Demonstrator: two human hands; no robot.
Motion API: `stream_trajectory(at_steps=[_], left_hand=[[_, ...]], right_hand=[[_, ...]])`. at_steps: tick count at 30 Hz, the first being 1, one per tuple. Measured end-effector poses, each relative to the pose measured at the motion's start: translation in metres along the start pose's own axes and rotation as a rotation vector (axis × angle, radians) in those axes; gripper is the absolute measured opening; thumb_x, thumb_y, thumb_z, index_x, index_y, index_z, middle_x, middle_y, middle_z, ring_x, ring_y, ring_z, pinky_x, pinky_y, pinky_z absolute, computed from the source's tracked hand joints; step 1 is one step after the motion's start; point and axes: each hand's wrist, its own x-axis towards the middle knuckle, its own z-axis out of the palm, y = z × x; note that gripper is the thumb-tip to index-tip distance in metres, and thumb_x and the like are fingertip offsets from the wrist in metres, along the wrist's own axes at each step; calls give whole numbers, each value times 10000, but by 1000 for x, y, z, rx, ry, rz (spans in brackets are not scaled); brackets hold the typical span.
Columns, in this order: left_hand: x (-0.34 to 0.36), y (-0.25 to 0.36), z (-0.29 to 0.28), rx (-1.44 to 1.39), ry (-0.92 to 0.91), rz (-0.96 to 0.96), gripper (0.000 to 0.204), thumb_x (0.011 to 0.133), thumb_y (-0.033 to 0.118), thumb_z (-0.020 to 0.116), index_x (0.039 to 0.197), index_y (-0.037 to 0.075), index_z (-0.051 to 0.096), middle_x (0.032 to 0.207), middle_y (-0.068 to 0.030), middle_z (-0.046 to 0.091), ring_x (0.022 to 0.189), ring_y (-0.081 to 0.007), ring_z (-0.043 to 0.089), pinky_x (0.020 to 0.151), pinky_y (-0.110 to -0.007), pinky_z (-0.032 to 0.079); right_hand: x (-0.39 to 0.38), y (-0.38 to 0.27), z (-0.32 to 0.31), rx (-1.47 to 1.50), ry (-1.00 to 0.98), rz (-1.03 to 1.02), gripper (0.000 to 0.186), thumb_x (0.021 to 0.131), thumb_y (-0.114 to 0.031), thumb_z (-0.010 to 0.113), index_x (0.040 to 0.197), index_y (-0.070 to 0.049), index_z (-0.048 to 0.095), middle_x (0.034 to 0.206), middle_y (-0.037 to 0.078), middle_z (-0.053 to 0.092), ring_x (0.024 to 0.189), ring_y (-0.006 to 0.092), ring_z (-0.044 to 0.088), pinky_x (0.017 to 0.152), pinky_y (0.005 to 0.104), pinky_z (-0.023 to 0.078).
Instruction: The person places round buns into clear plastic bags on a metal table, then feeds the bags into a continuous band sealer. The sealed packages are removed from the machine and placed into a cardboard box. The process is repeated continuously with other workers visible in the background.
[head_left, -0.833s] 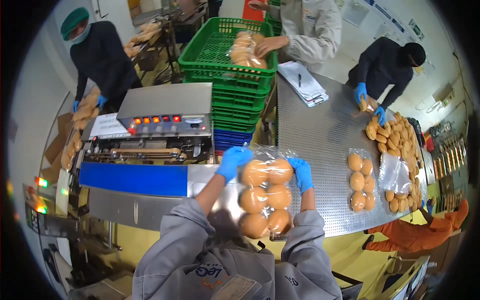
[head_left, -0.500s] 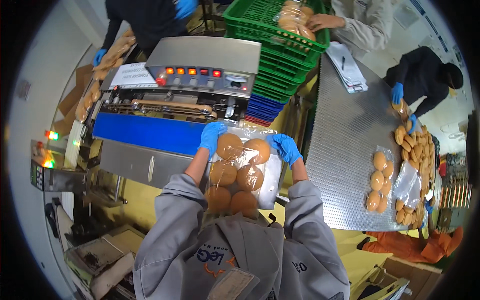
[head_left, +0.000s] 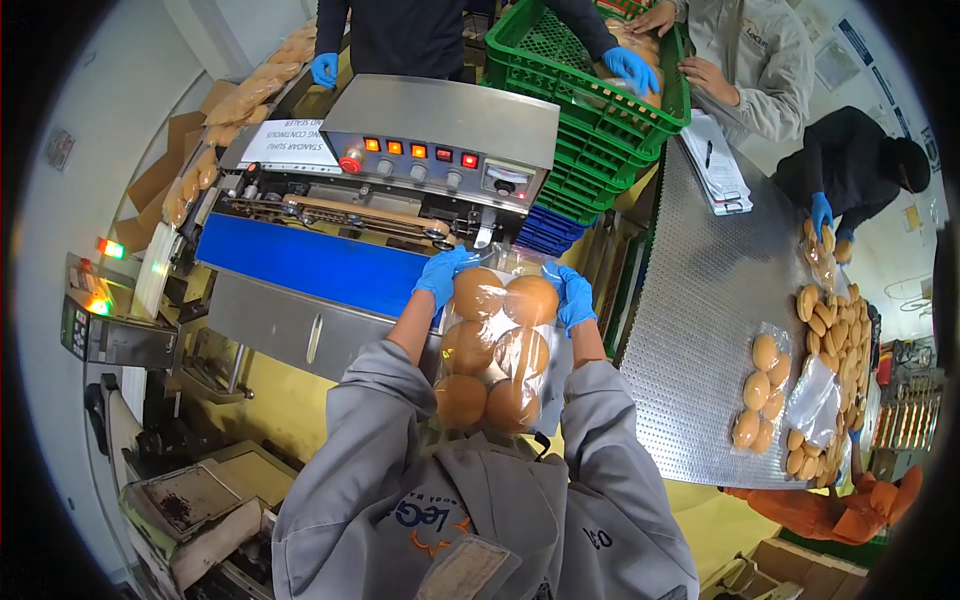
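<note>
A clear plastic bag of round brown buns (head_left: 522,352), packed in two columns, lies flat in front of me. My left hand (head_left: 443,276), in a blue glove, pinches the bag's far left corner next to the end of the blue conveyor belt (head_left: 300,262). At the far right corner my right hand (head_left: 571,297), gloved likewise, is closed on the film. The bag's far edge lies close to the right end of the band sealer (head_left: 440,125), whose panel has lit orange and red buttons. Bright reflections on the film hide parts of the buns.
Stacked green crates (head_left: 590,130) stand beyond the sealer; a co-worker's blue-gloved hand (head_left: 630,68) reaches into the top one. To the right, a dimpled metal table (head_left: 690,300) carries a clipboard (head_left: 714,165), a bagged pack of buns (head_left: 762,385) and loose buns (head_left: 838,330).
My hands stay on the bag's far corners, the right one slightly nearer the left. My view has shifted a little. A co-worker in dark clothes now reaches into the top crate.
</note>
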Motion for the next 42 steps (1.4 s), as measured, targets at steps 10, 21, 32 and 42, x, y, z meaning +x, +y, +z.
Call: stream_trajectory(at_steps=[10, 21, 32, 42], left_hand=[[-6, -30, 21, 1248, 111, 688, 239, 835, 163, 477, 979, 110, 660, 980, -118, 656, 903, -301, 602, 817, -395, 462], [19, -7, -55, 1023, 205, 372, 202, 796, 201, 528, 811, 92, 697, 821, -114, 667, 757, -252, 622, 686, -364, 486], [0, 37, -111, 241, 316, 181, 128, 817, 50, 549, 842, -8, 660, 800, -97, 666, 717, -182, 608, 662, -303, 479], [-45, 57, -193, 94, 387, 191, 197, 870, 151, 605, 1023, 27, 615, 942, -49, 637, 842, -151, 588, 739, -289, 478]], right_hand=[[-23, -12, -31, -283, 252, -429, 162, 790, -36, 508, 739, -13, 660, 693, 66, 631, 603, 165, 597, 559, 333, 510], [-5, 20, 24, -151, 161, -281, 137, 797, -57, 532, 737, -28, 651, 680, 59, 625, 565, 161, 579, 510, 310, 488], [15, 70, 85, -299, 73, -330, 109, 787, -66, 563, 698, -68, 627, 636, 22, 575, 514, 125, 507, 468, 290, 428], [-62, 99, 132, -598, 179, -458, 319, 838, -351, 640, 778, -38, 645, 641, 24, 568, 578, 120, 498, 532, 295, 399]])
